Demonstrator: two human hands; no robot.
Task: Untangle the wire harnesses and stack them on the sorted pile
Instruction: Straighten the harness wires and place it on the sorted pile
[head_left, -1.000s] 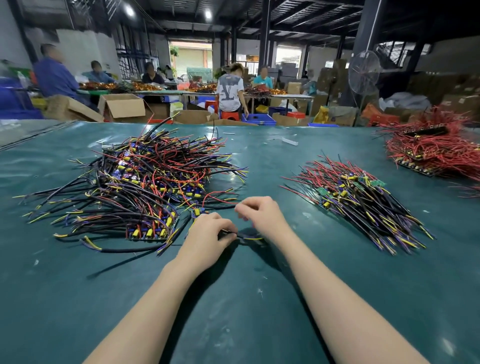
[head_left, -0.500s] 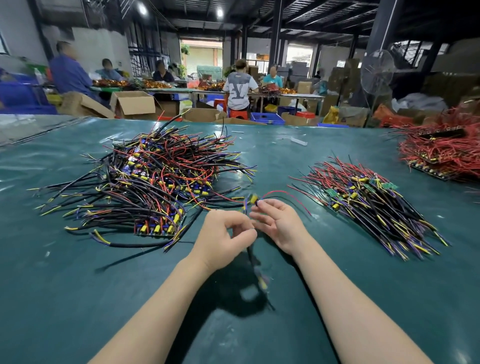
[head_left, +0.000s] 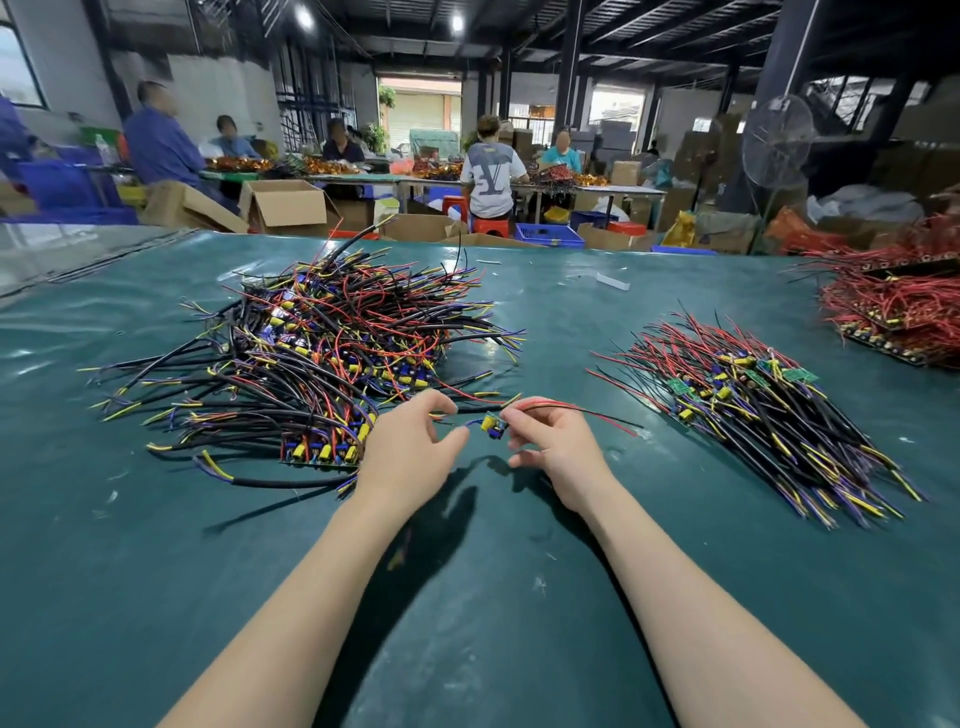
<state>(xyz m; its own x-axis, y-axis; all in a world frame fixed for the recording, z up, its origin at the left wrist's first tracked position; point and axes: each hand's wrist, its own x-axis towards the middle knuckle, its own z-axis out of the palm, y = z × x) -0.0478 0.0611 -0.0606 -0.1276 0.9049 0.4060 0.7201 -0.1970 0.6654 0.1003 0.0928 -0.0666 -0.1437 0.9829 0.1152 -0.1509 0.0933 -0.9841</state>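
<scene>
Right hand (head_left: 556, 447) pinches a thin red-wired harness (head_left: 493, 425) by its small yellow-capped board, above the glossy teal tabletop (head_left: 156, 571), between tangled heap (head_left: 332, 353) and sorted pile (head_left: 753, 410); left hand (head_left: 410, 447) curls alongside, grip unclear.

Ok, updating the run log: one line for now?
right hand: pinches harness | left hand: beside it, grip unclear | sorted pile: not yet reached

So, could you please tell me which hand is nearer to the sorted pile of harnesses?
Right. The right hand, pinching a harness, is just left of the sorted pile; the left hand sits farther left, beside the tangled heap.
</scene>
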